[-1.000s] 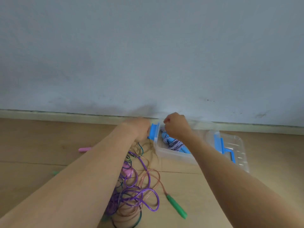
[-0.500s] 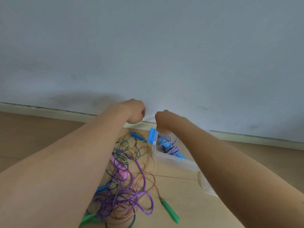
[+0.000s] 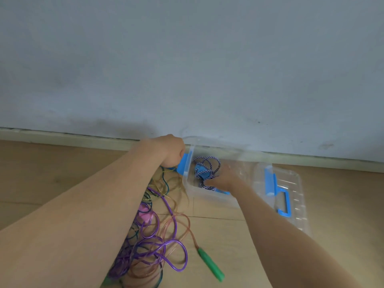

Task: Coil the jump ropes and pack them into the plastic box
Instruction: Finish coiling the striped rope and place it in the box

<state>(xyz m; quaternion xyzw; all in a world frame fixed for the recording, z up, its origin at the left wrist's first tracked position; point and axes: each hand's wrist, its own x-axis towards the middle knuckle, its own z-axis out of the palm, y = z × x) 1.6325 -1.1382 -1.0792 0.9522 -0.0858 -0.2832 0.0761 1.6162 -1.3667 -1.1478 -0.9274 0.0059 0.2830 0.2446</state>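
Note:
The clear plastic box with blue latches lies on the floor by the wall. My right hand is down inside it, holding a blue-and-white braided jump rope with blue handles; its loops stick up past my fingers. My left hand is curled at the box's left end, on the blue latch. A tangled pile of jump ropes, purple, pinkish and teal, lies on the floor under my left forearm, partly hidden by it.
The box's clear lid with a blue carry handle lies flat to the right of the box. A green rope handle and a pink handle lie in the pile. The wall and skirting board run close behind.
Both hands came down from in front of the wall. My right hand lowered the braided rope into the box, and my left hand dropped onto the box's left end.

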